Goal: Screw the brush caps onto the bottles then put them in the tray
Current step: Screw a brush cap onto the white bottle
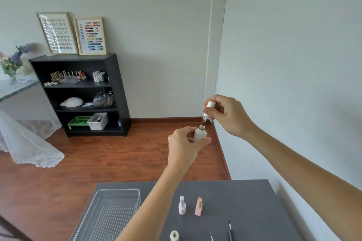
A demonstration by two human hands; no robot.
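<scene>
I see the white bottle (pixel 200 134) held up in the air well above the table, pinched in the fingers of my left hand (pixel 184 147), which is closed around its lower body. The bottle stands upright, long axis vertical, its threaded neck pointing up. Directly above it, my right hand (pixel 229 115) is closed on the white brush cap (pixel 209 107), gripped between thumb and fingertips. The cap tilts slightly, top leaning right, with its brush stem pointing down and its tip at the bottle's mouth; the cap is not yet seated on the neck.

Below on the grey table (pixel 254 211) stand 2 capped bottles, 1 lilac bottle (pixel 182 206) and 1 peach bottle (pixel 198 206), just beside each other. A cream bottle (pixel 174 235) sits at the near edge, and 2 loose brushes (pixel 229 230) lie to its right. The clear tray (pixel 117 193) rests at the table's left.
</scene>
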